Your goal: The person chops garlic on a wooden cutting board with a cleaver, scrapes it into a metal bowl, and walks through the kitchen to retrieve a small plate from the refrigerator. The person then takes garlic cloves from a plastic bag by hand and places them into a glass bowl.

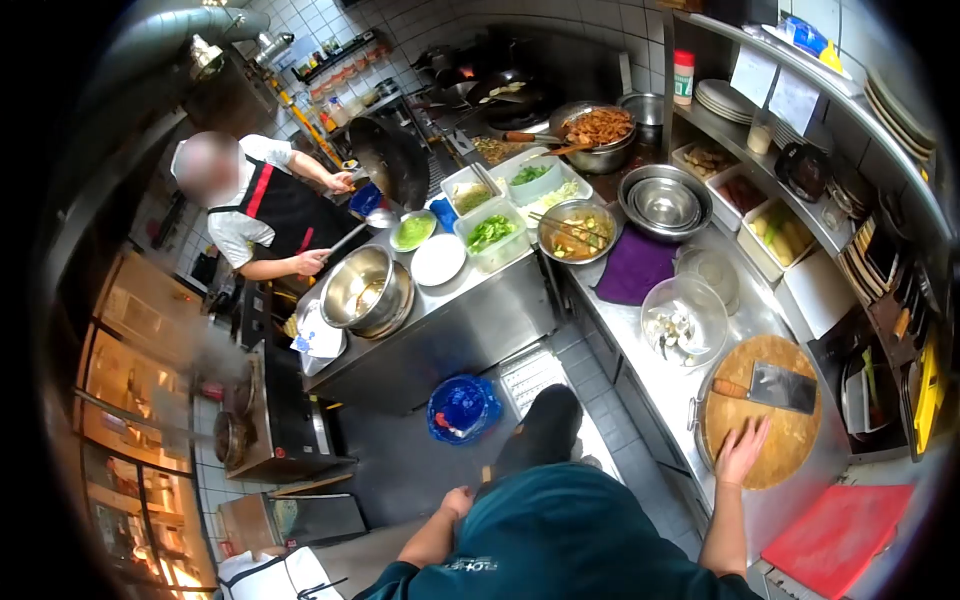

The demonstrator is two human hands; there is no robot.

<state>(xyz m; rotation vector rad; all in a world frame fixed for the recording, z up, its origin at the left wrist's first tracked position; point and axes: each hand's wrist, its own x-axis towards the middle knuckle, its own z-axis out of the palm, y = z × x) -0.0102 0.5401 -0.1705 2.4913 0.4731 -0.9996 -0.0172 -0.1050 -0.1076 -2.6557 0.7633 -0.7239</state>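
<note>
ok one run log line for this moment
right hand: on round board | left hand: away from board | cleaver: lying on board | co-worker: holding ladle

Pale lettering (471, 565) on the dark teal shirt (570, 530) at the bottom centre of the frame is the nearest to legible: its capitals seem to include "OHE", though the letters at either end are uncertain, and a finer line beneath is too small to read. At the upper right, two white paper sheets (753, 74) hang from the shelf edge, any writing on them washed out. The label on the red-capped jar (683, 79) beside them is too small to make out, as is the print on the blue packet (803, 36) in the upper right corner.
</note>
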